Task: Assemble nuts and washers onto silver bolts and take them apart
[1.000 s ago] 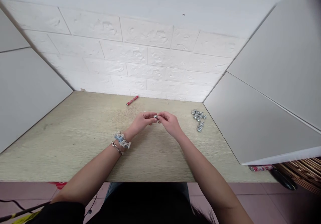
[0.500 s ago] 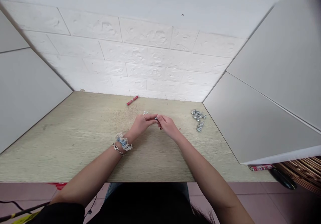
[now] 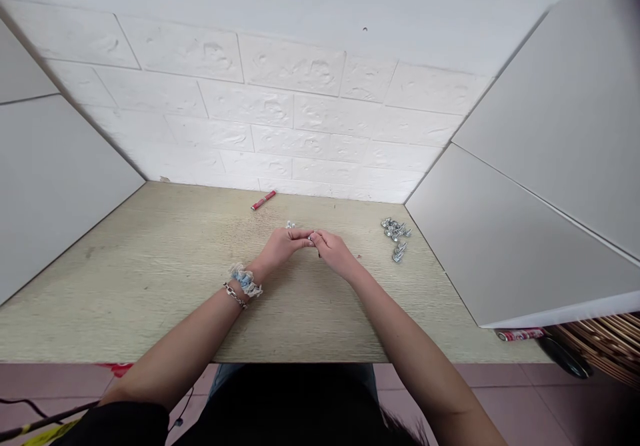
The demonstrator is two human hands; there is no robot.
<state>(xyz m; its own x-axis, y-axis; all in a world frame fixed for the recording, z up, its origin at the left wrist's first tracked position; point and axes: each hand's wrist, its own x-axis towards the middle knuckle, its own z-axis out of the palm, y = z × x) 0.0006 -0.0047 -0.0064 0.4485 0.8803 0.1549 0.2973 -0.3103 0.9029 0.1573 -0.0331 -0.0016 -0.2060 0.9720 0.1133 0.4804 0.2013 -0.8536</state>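
Together, both hands, left hand (image 3: 280,246) and right hand (image 3: 334,251), pinch a small silver metal fastener (image 3: 311,237) above the pale wooden desk (image 3: 150,279), steadying it between fingertips.

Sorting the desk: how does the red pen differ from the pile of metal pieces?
The red pen is one slim red stick near the wall; the pile of metal pieces is many small silvery bits clustered at the right. Both lie on the desk, untouched.

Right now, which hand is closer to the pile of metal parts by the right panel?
Right. The right hand sits just left of the pile of metal parts; the left hand is farther left, fingertips meeting the right's.
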